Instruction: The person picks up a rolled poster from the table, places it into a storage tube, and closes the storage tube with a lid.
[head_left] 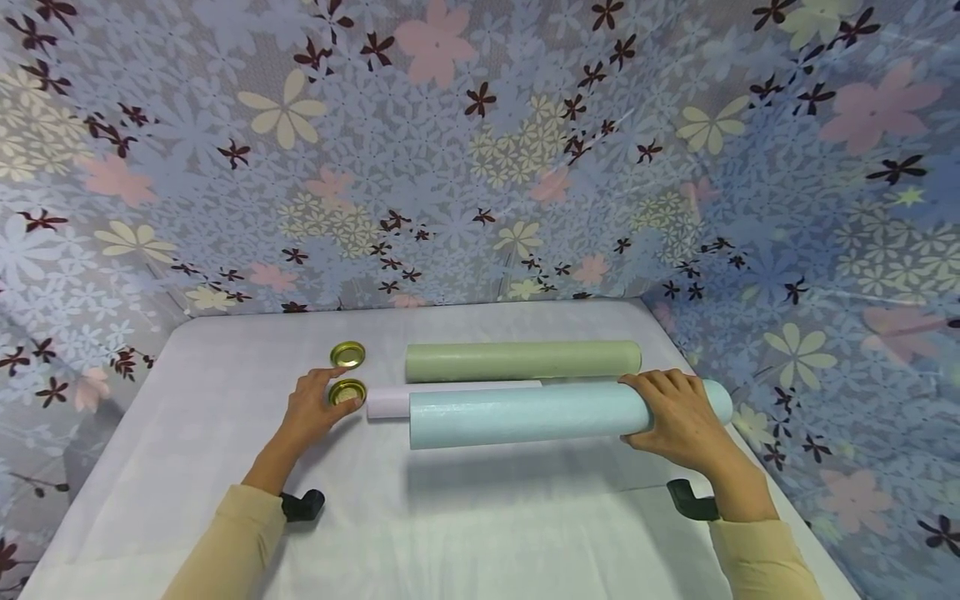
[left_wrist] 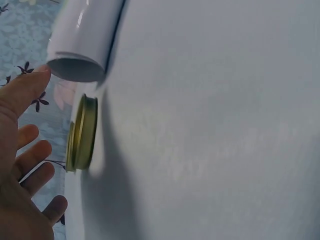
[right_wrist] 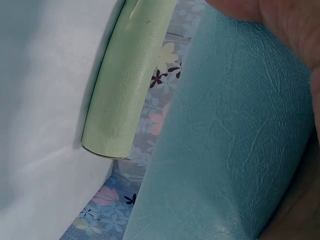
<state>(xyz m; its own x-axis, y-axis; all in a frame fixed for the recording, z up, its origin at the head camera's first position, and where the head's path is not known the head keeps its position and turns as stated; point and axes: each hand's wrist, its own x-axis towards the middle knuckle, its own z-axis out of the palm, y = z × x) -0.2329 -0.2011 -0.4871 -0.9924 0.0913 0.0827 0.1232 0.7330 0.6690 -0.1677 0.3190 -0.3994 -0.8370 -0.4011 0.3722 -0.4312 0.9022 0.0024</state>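
My right hand (head_left: 678, 421) grips a light blue roll (head_left: 517, 417) near its right end, thumb below and fingers over the top. The roll is held level over the table, its shadow falling in front of it. In the right wrist view its creased surface (right_wrist: 215, 130) fills much of the picture. My left hand (head_left: 311, 408) is by the nearer of two gold lids (head_left: 347, 392), with thumb and fingers apart around it. Beyond it is the other gold lid (head_left: 348, 354). In the left wrist view the hand's fingers (left_wrist: 37, 160) are spread beside the lids.
A pale green roll (head_left: 521, 361) lies across the back of the white-covered table (head_left: 225, 367). In front of it lies a whitish roll (head_left: 386, 403), partly hidden by the blue one; its hollow end (left_wrist: 77, 69) shows in the left wrist view. Flowered fabric (head_left: 435, 167) hangs behind.
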